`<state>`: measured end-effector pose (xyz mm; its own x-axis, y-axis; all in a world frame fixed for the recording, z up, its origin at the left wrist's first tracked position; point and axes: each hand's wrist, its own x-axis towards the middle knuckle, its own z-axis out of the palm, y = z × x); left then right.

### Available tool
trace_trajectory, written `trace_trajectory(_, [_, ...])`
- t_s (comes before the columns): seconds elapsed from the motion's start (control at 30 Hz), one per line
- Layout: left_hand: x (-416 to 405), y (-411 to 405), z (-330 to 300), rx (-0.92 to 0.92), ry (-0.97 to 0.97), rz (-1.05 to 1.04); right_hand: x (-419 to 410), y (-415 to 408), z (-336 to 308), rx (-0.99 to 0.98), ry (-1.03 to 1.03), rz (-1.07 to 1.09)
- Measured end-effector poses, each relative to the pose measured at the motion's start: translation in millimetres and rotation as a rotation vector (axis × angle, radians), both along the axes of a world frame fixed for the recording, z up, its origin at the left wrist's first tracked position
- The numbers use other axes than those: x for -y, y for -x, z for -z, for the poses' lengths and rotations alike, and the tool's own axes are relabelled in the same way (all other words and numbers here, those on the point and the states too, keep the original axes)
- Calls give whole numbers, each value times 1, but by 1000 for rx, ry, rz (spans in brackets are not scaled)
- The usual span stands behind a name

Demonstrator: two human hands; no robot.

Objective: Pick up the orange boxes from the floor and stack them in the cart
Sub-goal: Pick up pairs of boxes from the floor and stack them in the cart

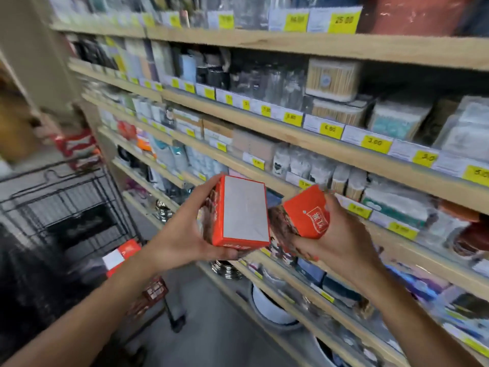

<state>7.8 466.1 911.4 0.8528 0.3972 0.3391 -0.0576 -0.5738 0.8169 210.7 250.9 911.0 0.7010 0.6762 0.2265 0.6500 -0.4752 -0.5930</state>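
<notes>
Right now your left hand (185, 234) is wrapped around an orange box (242, 211), fingers curled under its bottom edge and thumb along the side, with the pale grey face turned up toward you. Your right hand (333, 234) is clamped on a second orange box (307, 211), fingers closed over its top and far side. The two boxes sit just beside each other at chest height, their near corners almost touching, and both are tilted.

Below and to your left, the black wire cart (66, 207) stands open. Another orange box (121, 256) shows low by the cart's lower corner; the blur makes it hard to say whether it lies in the cart or on the floor. More red-and-orange packs (79, 149) lie beyond the cart's far rim.

Behind your hands run the wooden shelves (291, 136), packed with goods and yellow price tags (375, 141).

The risk, as I judge it, is in the swing to the left. You hold each box one-handed by its edges, so a fast turn could let one slip. The boxes may also knock together, or the right one could clip the shelf lip and its stock. Setting them down tilted could leave the stack unsteady in the cart.
</notes>
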Motion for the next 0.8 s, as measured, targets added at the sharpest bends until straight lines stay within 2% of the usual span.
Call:
trace_trajectory(0.43, [24, 110, 4, -9, 25, -586, -106, 6, 14, -27, -29, -477])
trace_trajectory(0.8, [-4, 198, 23, 13, -8, -822, -196, 78, 33, -44, 24, -710])
